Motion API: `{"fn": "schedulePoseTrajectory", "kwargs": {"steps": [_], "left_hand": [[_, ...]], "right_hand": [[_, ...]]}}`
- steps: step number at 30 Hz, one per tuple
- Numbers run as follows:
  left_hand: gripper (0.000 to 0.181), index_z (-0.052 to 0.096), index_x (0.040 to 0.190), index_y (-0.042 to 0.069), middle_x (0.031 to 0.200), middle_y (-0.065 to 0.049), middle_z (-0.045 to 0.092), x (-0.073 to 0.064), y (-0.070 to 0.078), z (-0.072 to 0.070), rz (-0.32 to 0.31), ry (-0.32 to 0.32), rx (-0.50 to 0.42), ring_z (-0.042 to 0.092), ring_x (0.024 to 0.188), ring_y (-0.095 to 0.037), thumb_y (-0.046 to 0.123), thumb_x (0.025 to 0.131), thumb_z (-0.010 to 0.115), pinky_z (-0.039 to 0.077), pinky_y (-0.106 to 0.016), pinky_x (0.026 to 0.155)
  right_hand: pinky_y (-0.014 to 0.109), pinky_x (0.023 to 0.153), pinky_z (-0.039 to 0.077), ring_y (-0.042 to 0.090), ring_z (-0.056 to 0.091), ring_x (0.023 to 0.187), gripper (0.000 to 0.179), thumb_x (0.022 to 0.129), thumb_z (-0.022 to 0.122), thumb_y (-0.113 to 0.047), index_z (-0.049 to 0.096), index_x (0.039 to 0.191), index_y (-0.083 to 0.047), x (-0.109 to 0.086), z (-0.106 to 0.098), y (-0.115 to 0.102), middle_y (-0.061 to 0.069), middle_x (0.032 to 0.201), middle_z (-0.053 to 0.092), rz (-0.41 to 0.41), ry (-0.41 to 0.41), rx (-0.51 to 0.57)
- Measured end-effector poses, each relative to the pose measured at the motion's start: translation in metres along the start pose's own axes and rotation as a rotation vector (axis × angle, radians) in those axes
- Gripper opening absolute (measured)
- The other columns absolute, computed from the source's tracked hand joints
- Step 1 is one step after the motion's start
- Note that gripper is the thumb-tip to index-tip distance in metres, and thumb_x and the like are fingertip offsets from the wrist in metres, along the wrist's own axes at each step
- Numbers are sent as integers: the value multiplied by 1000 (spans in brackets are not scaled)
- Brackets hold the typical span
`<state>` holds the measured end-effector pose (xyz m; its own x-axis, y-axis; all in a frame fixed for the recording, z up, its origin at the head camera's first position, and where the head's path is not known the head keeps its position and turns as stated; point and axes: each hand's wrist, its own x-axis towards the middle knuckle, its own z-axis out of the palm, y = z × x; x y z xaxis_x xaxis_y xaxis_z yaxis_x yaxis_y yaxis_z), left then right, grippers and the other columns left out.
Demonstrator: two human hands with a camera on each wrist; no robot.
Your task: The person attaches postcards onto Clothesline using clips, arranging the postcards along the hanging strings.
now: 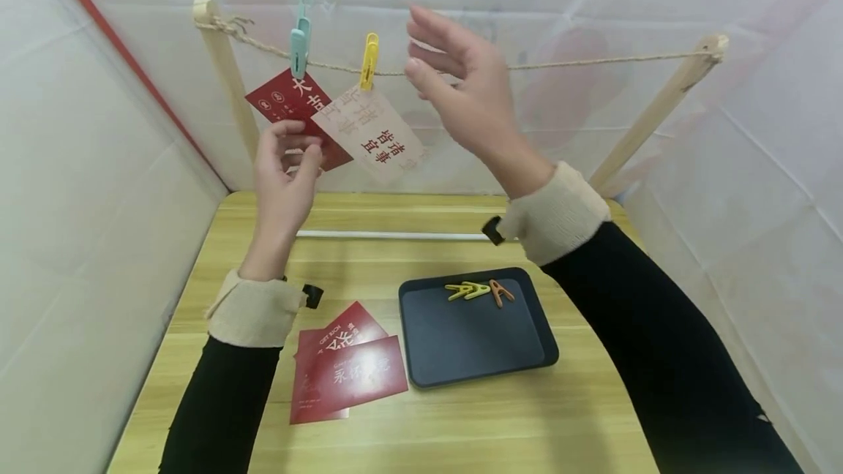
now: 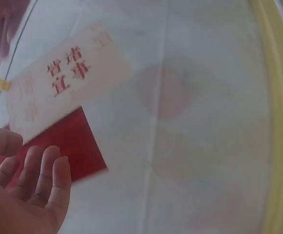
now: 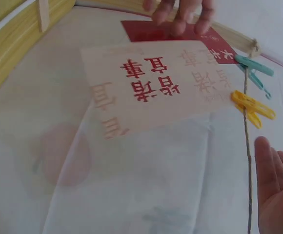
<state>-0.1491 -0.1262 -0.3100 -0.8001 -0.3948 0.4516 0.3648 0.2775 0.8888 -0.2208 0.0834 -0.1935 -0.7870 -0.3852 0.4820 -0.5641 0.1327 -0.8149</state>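
A twine line [image 1: 593,62] carries two cards. The red card [image 1: 279,99] hangs tilted from a teal clothespin [image 1: 299,50], and a pale pink card [image 1: 395,139] with red characters hangs from a yellow clothespin [image 1: 369,61], overlapping the red one. My left hand [image 1: 285,170] is beside the red card with loosely bent fingers and nothing between them; whether a fingertip touches the card I cannot tell. Raised near the line, right of the yellow clothespin, my right hand [image 1: 473,86] is apart from both cards, its fingers fairly straight and holding nothing.
Wooden posts, left [image 1: 227,75] and right [image 1: 658,112], support the twine. On the wooden table [image 1: 197,371] lie several overlapping red cards [image 1: 362,375]. To their right, a dark tray [image 1: 470,346] contains yellow clothespins [image 1: 477,290] and an orange clothespin [image 1: 500,292]. A white rod [image 1: 395,235] lies behind.
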Motion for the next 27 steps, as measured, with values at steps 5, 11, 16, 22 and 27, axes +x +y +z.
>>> {"fn": "schedulePoseTrajectory", "kwargs": {"steps": [5, 11, 16, 22, 27], "left_hand": [[32, 52, 129, -1, 109, -19, 64, -34, -21, -24, -79, -3, 70, 64, 88, -17, 10, 99, 58, 52, -19, 74], [32, 56, 126, -4, 106, -19, 67, -113, -71, -53, -75, -147, 177, 62, 87, -8, -1, 95, 62, 52, -13, 74], [31, 61, 121, 1, 106, -10, 70, -194, -99, -74, -110, -269, 392, 64, 94, -13, 1, 92, 69, 57, -25, 79], [37, 65, 122, 10, 130, -10, 62, -258, -104, -70, -160, -343, 635, 53, 121, -36, 13, 87, 77, 43, -61, 99], [58, 61, 135, 22, 154, -19, 39, -283, -111, -57, -167, -419, 767, 28, 138, -54, 33, 82, 82, 27, -73, 102]], "right_hand": [[31, 90, 56, 26, 65, 115, 44, 93, 63, -1, 55, 137, -1, -46, -27, 28, 16, 127, 66, -93, 84, -52], [24, 86, 53, 28, 60, 118, 41, 96, 64, -5, 57, 136, -4, -138, -58, 108, 15, 130, 64, 114, 46, -134], [25, 85, 55, 27, 60, 117, 41, 96, 66, -8, 58, 136, -9, -230, -58, 182, 14, 132, 63, 255, 32, -155], [60, 103, 41, 41, 47, 132, 58, 92, 74, -24, 52, 144, -11, -314, -33, 223, 18, 147, 50, 270, -137, -538], [72, 104, 31, 48, 32, 141, 69, 89, 74, -38, 45, 150, -25, -335, -14, 226, 19, 157, 34, 308, -192, -711]]}}
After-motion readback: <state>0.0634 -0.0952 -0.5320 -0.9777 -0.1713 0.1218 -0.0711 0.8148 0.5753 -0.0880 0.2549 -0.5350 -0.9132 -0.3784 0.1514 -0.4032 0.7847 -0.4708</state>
